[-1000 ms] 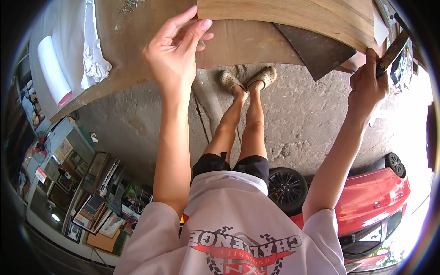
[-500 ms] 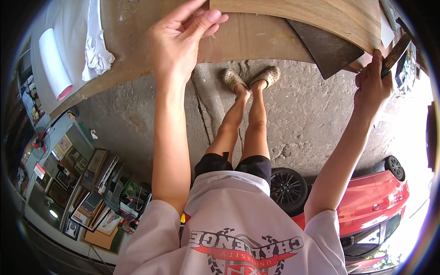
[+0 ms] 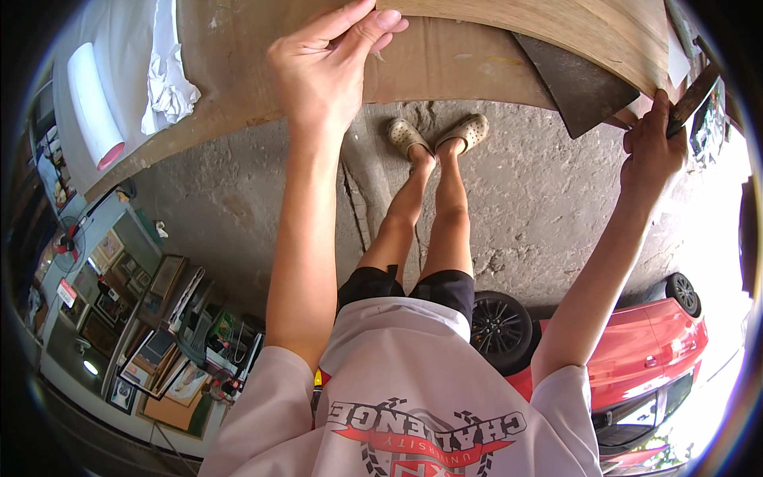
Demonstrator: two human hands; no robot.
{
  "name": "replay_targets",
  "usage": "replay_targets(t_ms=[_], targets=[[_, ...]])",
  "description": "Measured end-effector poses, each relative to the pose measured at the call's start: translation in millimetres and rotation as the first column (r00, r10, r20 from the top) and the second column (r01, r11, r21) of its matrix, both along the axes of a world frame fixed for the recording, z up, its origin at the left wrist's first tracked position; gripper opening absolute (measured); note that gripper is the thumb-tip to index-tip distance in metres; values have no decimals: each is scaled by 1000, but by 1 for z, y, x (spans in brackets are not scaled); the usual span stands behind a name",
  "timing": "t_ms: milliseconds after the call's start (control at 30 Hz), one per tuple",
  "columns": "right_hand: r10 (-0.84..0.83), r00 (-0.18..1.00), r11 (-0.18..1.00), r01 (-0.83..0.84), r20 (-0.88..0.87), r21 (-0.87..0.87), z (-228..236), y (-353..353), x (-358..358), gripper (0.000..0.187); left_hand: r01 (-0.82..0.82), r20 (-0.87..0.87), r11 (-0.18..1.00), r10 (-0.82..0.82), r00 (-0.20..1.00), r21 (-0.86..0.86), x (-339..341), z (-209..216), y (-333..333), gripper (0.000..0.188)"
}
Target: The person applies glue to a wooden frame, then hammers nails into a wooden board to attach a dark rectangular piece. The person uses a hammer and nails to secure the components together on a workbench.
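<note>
A light-brown wooden board (image 3: pixel 548 32) with visible grain lies along the top of the view, over the brown work table (image 3: pixel 469 63). My left hand (image 3: pixel 326 79) is at the board's left end, its thumb and fingers closed at that edge. My right hand (image 3: pixel 656 151) is at the board's near right corner, fingers bent and closed against it. Right beside that hand is a dark, narrow strip with a worn brown face (image 3: pixel 694 99); whether the hand also grips it I cannot tell. A dark, pointed flat sheet (image 3: pixel 576 87) sticks out from under the board past the table edge.
At the left of the table lie a white roll (image 3: pixel 94 107) and crumpled white paper (image 3: pixel 169 95). Rough concrete floor (image 3: pixel 238 191) is below. A red car (image 3: pixel 636 342) stands at lower right; frames and panels (image 3: pixel 163 350) are stacked at lower left, near a fan (image 3: pixel 67 238).
Both hands and the wooden board have shifted slightly to the right. The left hand has moved along with the board's left end.
</note>
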State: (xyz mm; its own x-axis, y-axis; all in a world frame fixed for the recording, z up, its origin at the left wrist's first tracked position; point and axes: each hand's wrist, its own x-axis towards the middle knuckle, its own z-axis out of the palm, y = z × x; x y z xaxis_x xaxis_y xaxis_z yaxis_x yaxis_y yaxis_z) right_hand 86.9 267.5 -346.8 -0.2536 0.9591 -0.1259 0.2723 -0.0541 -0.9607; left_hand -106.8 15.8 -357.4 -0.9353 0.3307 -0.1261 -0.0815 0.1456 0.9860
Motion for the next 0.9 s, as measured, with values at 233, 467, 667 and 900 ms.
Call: replay_targets(t_ms=[233,467,667,900], targets=[[-12,1000,999,12,-16,-31,2,-2,-1,18,86,-93,995,-82,992,41,1,6,-1,35],[-17,1000,999,17,-17,-32,3,-1,-1,17,-85,278,996,91,956,-32,1,25,6,38],[-10,999,999,8,-47,-46,-1,0,0,16,-120,43,991,118,992,60,22,8,16,46],[-17,999,1000,16,-42,-22,-2,0,0,15,-10,-378,1000,13,926,10,4,-11,6,24]])
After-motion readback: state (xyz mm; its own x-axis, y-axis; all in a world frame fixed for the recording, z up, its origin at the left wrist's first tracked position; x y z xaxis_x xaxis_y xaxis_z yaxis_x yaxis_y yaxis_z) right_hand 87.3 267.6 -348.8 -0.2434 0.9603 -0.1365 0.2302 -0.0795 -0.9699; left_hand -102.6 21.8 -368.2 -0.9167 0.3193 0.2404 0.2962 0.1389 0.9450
